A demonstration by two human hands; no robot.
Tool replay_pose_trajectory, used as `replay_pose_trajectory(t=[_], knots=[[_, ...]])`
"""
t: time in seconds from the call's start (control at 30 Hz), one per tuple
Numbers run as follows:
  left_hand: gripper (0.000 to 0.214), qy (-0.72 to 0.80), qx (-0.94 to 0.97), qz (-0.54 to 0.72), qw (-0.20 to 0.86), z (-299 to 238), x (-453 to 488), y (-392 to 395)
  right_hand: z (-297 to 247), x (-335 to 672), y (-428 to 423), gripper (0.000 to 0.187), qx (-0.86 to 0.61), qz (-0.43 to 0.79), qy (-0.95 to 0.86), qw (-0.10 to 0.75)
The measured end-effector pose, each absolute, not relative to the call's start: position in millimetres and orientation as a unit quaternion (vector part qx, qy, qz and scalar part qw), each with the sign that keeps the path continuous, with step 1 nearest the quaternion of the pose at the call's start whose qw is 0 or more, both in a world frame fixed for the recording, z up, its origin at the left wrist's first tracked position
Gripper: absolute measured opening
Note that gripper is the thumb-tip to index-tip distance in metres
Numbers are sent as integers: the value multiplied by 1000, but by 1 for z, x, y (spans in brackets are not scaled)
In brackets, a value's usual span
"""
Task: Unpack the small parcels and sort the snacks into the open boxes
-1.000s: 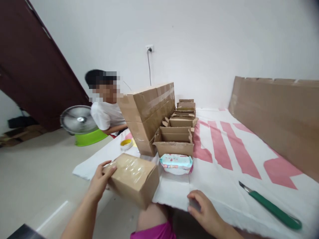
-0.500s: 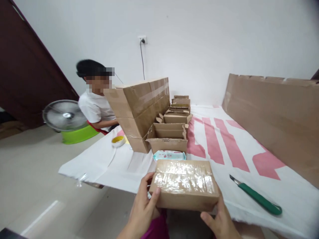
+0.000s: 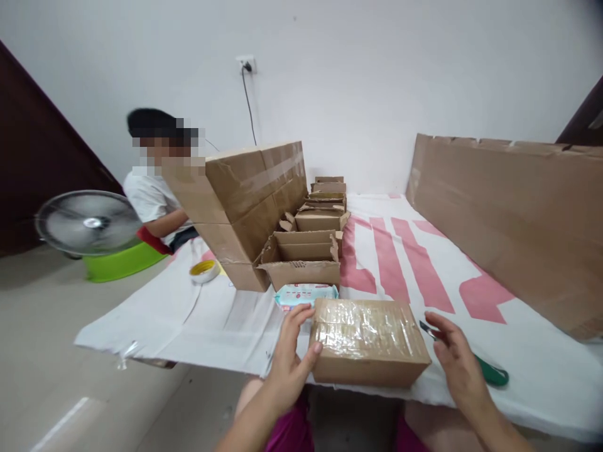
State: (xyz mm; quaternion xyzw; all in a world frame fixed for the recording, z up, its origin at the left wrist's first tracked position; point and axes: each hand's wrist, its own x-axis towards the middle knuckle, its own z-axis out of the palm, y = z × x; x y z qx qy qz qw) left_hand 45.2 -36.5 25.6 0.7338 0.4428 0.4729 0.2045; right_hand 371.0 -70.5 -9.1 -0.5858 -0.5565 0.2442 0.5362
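Note:
A closed cardboard box [image 3: 370, 336], its top covered with shiny clear tape, sits at the near edge of the table. My left hand [image 3: 293, 351] lies against its left end, thumb and fingers spread and touching it. To the right of the box, my right hand [image 3: 455, 355] is open and apart from it, fingers loosely bent. Under that hand lies a utility knife with a green handle [image 3: 494, 371], partly hidden, its blade showing by my fingers. Behind the box is a light blue soft pack [image 3: 306, 295].
Open cardboard boxes [image 3: 301, 273] stand in a row behind the pack. To their left rises a stack of taped boxes [image 3: 245, 213]. A tape roll [image 3: 205, 271] lies on the left. One person [image 3: 151, 194] sits beyond, near a fan [image 3: 94, 223]. A cardboard sheet [image 3: 499, 220] stands right.
The taped box has moved right and further onto the table. My right hand has let go of it and swung right, over the knife. The camera view has shifted slightly right.

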Motion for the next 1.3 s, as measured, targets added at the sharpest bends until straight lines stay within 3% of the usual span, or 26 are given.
replay_pose_trajectory(t=[0.27, 0.43, 0.53, 0.77, 1.07, 1.3], knots=[[36, 324, 779, 472, 256, 21, 58, -17, 80, 344, -13, 31, -538, 226, -733, 350], [35, 320, 765, 499, 251, 11, 60, -18, 91, 314, 29, 19, -515, 232, -789, 241], [36, 321, 759, 510, 247, 9, 60, -18, 90, 297, 42, 22, -514, 264, -792, 196], [36, 322, 756, 514, 245, 9, 59, -21, 94, 279, 36, 10, -521, 252, -786, 219], [38, 322, 758, 515, 239, 13, 61, -20, 98, 292, 20, 14, -391, 172, -863, 271], [35, 315, 765, 513, 231, 12, 59, -19, 103, 309, -4, 12, -340, 213, -882, 249]])
